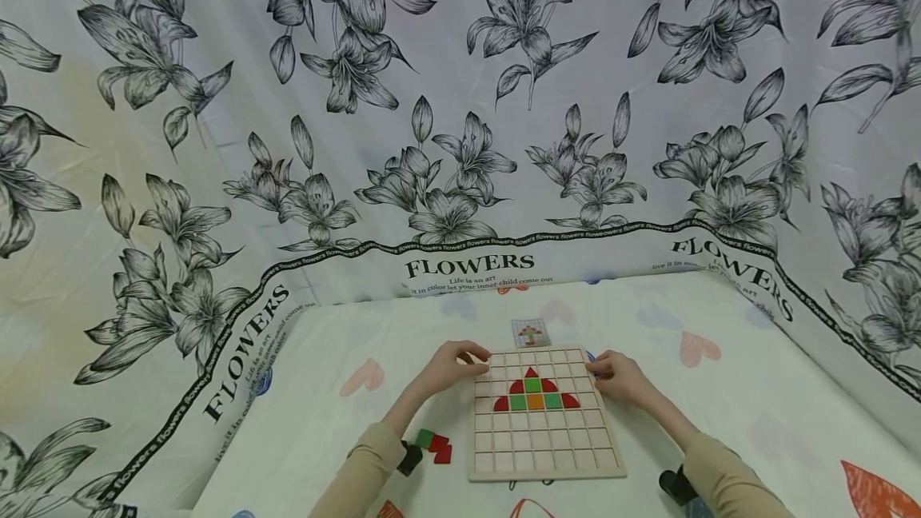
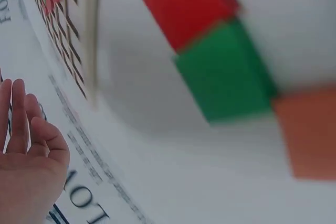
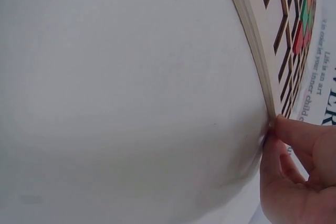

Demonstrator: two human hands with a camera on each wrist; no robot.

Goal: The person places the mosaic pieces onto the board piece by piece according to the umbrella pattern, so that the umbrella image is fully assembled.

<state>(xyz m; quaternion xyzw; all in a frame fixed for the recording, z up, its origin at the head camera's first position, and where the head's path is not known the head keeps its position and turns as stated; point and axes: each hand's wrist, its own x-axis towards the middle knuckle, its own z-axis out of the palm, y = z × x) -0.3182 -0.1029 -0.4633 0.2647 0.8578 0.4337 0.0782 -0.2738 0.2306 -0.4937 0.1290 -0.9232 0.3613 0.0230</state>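
Observation:
A square wooden grid board [image 1: 547, 446] lies on the cloth, with red, green and orange pieces [image 1: 536, 402] forming a stepped shape in its upper half. At the board's upper left edge is my left hand [image 1: 455, 366]; in the left wrist view its fingers [image 2: 18, 114] are fairly straight and hold nothing. My right hand [image 1: 620, 376] pinches the board's right edge between thumb and finger, as the right wrist view shows at the rim [image 3: 257, 51]. Left of the board lie loose blocks, among them a green one [image 1: 424, 439] and a red one [image 1: 442, 454].
Beyond the board's far edge lies a small picture card [image 1: 530, 332] with a printed figure. A heart-patterned cloth [image 1: 403, 406] covers the surface. Flower-printed curtains [image 1: 460, 102] hang behind and at both sides.

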